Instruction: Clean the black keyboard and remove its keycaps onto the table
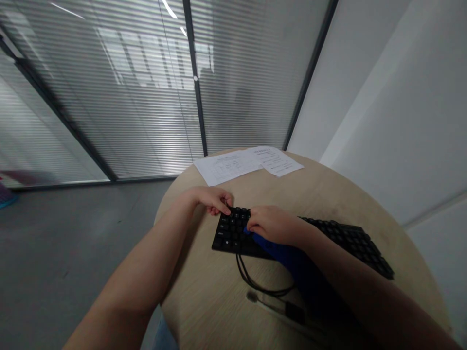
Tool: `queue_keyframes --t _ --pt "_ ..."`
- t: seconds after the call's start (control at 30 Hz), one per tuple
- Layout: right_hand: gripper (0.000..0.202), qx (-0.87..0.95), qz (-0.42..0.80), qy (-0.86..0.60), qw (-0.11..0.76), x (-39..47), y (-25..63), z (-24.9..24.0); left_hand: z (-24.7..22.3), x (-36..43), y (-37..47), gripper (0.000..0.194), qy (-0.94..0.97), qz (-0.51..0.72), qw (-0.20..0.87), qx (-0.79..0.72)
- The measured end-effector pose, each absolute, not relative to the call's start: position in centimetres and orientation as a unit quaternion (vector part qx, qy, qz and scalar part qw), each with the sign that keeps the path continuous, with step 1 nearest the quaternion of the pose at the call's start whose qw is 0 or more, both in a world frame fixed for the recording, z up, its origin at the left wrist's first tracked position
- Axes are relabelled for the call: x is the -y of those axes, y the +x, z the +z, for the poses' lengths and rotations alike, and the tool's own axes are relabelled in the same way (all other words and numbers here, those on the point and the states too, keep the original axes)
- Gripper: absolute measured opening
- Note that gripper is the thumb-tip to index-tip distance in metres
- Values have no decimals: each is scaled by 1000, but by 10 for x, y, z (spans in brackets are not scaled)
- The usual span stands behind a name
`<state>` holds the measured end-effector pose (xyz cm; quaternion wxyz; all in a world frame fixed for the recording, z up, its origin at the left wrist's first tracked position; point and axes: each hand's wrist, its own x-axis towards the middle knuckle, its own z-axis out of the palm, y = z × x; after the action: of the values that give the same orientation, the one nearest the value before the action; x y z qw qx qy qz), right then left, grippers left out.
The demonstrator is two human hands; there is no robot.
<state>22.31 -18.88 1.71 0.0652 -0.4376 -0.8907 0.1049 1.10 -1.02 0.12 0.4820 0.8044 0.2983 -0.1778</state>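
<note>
A black keyboard (pixel 233 236) lies across the round table, partly covered by my right hand and forearm. At its far left corner, my left hand (pixel 216 198) grips the edge, thumb on top and the other fingers curled behind it. My right hand (pixel 272 223) is closed on a blue cloth (pixel 284 250), its bent fingers pressed down onto the left part of the keys. The cloth trails toward me beneath my right forearm. A black cable (pixel 245 274) loops out on the near side of the keyboard.
Two printed paper sheets (pixel 233 166) overlap at the far edge of the wooden table (pixel 204 282). Nearer me lies a thin white-handled tool with a dark, brush-like head (pixel 251 296). A glass partition with blinds (pixel 153 112) stands behind, and a white wall (pixel 401 112) rises at right.
</note>
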Motion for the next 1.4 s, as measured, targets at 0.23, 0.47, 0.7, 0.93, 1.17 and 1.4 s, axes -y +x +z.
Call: queue_keyframes --t 0.23,0.47,0.7,0.93,1.17,1.4 --pt "23 893 106 -432 72 188 220 14 2 11 11 50 806 -173 482 -296" --pt "21 856 119 -502 42 204 254 64 -2 8 11 53 807 -177 477 -299" --pt "20 829 295 -475 -35 225 295 92 12 21 17 48 839 -78 460 -281" --pt "22 868 163 -461 86 189 250 38 11 47 48 44 931 64 281 -223" --pt "19 882 132 -448 58 188 239 24 -4 64 71 35 964 48 193 -177" --pt "20 895 150 -419 25 189 238 31 -5 66 73 36 971 10 134 -199"
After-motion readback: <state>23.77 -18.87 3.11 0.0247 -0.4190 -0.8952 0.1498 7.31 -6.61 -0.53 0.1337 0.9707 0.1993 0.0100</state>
